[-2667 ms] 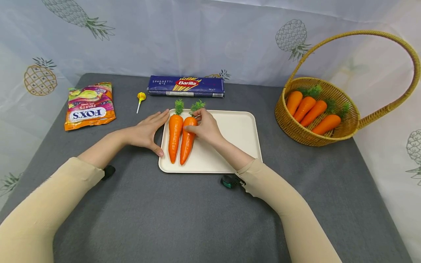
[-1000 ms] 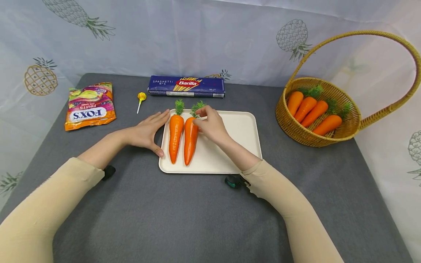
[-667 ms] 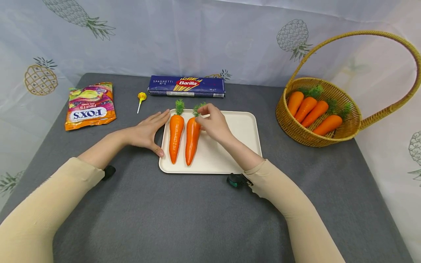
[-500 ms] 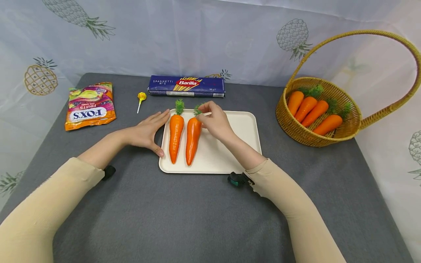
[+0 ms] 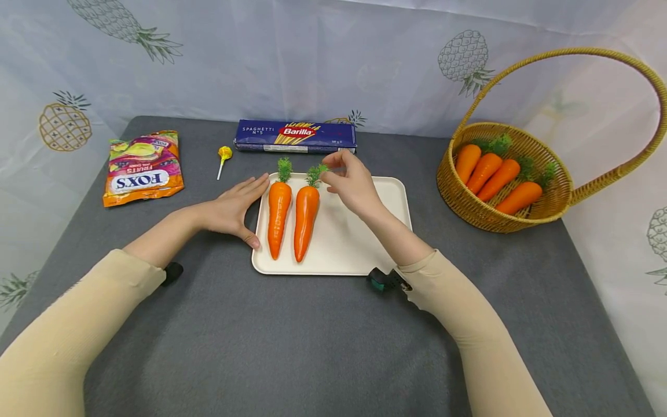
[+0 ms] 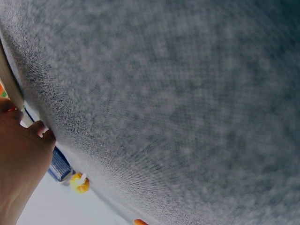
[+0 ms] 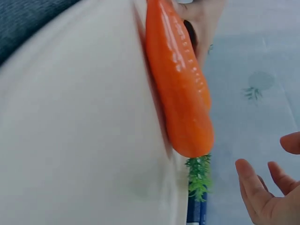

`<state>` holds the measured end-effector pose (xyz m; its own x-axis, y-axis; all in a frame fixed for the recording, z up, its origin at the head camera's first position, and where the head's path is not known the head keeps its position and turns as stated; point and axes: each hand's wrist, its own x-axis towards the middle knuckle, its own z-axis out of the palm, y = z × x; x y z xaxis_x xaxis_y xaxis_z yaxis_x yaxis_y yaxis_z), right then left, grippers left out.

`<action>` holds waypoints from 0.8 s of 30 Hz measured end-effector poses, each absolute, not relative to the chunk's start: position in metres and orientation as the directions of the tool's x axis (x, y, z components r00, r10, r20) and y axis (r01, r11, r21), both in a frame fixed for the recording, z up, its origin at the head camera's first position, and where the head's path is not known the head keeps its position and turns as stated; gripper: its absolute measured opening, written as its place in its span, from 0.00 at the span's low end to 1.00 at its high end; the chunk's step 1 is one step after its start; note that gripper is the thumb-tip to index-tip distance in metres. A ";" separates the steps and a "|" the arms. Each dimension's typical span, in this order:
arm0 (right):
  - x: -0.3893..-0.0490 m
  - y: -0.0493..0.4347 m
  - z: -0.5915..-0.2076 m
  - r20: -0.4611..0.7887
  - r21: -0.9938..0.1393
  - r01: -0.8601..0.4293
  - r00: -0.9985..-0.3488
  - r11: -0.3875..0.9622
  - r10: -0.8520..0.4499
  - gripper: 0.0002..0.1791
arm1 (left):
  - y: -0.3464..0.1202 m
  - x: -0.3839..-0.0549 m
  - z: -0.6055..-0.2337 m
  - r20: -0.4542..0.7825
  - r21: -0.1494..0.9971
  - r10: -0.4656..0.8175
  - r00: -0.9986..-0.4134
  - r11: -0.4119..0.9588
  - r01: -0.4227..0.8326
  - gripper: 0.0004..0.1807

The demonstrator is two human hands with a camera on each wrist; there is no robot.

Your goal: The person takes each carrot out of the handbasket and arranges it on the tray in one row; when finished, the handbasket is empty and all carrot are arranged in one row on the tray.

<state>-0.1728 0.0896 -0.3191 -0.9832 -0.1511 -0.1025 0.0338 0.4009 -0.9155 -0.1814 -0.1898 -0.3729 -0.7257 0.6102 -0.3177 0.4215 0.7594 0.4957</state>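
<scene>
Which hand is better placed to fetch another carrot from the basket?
The right hand, probably: it holds nothing and is nearer the basket, while the left hand rests at the left edge of the tray.

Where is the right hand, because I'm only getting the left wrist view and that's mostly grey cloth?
Observer: In the head view, the right hand is over the far part of the tray, beside the leafy top of the right-hand carrot.
Operator: Is it gripping that carrot?
Observer: No, the right wrist view shows a gap between its fingers and the carrot.
Operator: And are there any carrots off the tray?
Observer: Yes, four carrots show inside the wicker basket, to the right of the tray.
</scene>
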 end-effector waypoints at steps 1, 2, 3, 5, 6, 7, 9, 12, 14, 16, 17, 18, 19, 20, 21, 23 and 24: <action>-0.172 0.091 -0.317 -0.091 -0.918 0.025 -0.985 0.396 -0.150 0.17 | -0.190 -0.182 -0.373 -0.318 0.496 0.610 -0.726 0.759 0.421 0.77; -0.172 0.092 -0.314 -0.081 -0.920 0.017 -0.986 0.393 -0.148 0.17 | -0.190 -0.182 -0.373 -0.318 0.497 0.610 -0.726 0.759 0.421 0.77; -0.171 0.093 -0.312 -0.071 -0.922 0.009 -0.987 0.388 -0.146 0.17 | -0.190 -0.182 -0.373 -0.319 0.498 0.610 -0.726 0.759 0.419 0.77; -0.170 0.096 -0.306 -0.055 -0.925 -0.002 -0.988 0.379 -0.141 0.17 | -0.190 -0.182 -0.373 -0.319 0.499 0.609 -0.726 0.759 0.418 0.77; -0.170 0.098 -0.304 -0.046 -0.927 -0.009 -0.989 0.375 -0.137 0.17 | -0.190 -0.182 -0.373 -0.319 0.500 0.610 -0.726 0.759 0.417 0.77; -0.170 0.100 -0.302 -0.036 -0.929 -0.017 -0.990 0.369 -0.134 0.17 | -0.190 -0.182 -0.374 -0.320 0.501 0.610 -0.725 0.759 0.417 0.77; -0.170 0.103 -0.298 -0.022 -0.935 -0.024 -0.992 0.354 -0.123 0.17 | -0.190 -0.182 -0.374 -0.319 0.500 0.610 -0.725 0.758 0.418 0.76; -0.170 0.108 -0.292 0.001 -0.944 -0.037 -0.994 0.329 -0.107 0.16 | -0.190 -0.182 -0.374 -0.318 0.500 0.611 -0.726 0.758 0.419 0.76; -0.170 0.112 -0.288 0.016 -0.951 -0.046 -0.995 0.307 -0.099 0.16 | -0.190 -0.182 -0.374 -0.318 0.500 0.610 -0.726 0.758 0.418 0.76; -0.170 0.116 -0.285 0.028 -0.956 -0.054 -0.995 0.289 -0.093 0.16 | -0.190 -0.182 -0.373 -0.320 0.502 0.608 -0.727 0.759 0.414 0.76; -0.170 0.118 -0.283 0.032 -0.959 -0.055 -0.996 0.278 -0.085 0.16 | -0.190 -0.182 -0.373 -0.321 0.503 0.607 -0.727 0.760 0.413 0.76; -0.171 0.121 -0.281 0.033 -0.962 -0.052 -0.997 0.267 -0.076 0.16 | -0.190 -0.182 -0.373 -0.322 0.503 0.606 -0.728 0.760 0.410 0.76; -0.171 0.123 -0.279 0.034 -0.966 -0.051 -0.997 0.254 -0.068 0.16 | -0.190 -0.182 -0.374 -0.322 0.503 0.605 -0.728 0.761 0.410 0.76; -0.171 0.125 -0.278 0.035 -0.968 -0.048 -0.998 0.246 -0.058 0.15 | -0.190 -0.182 -0.374 -0.321 0.504 0.605 -0.728 0.760 0.409 0.76; -0.172 0.127 -0.276 0.034 -0.971 -0.045 -0.998 0.235 -0.049 0.15 | -0.190 -0.182 -0.374 -0.322 0.505 0.605 -0.728 0.760 0.409 0.76; -0.173 0.132 -0.273 0.038 -0.976 -0.043 -0.999 0.213 -0.028 0.14 | -0.190 -0.182 -0.374 -0.321 0.506 0.607 -0.727 0.759 0.411 0.76; -0.173 0.134 -0.272 0.042 -0.978 -0.045 -0.999 0.203 -0.022 0.13 | -0.190 -0.182 -0.374 -0.321 0.507 0.608 -0.726 0.758 0.411 0.76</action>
<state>-0.1734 0.1343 -0.2721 -0.9989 -0.0221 0.0418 -0.0454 0.2032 -0.9781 -0.1821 -0.1903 -0.3738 -0.7263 0.6080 -0.3207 0.4106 0.7579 0.5070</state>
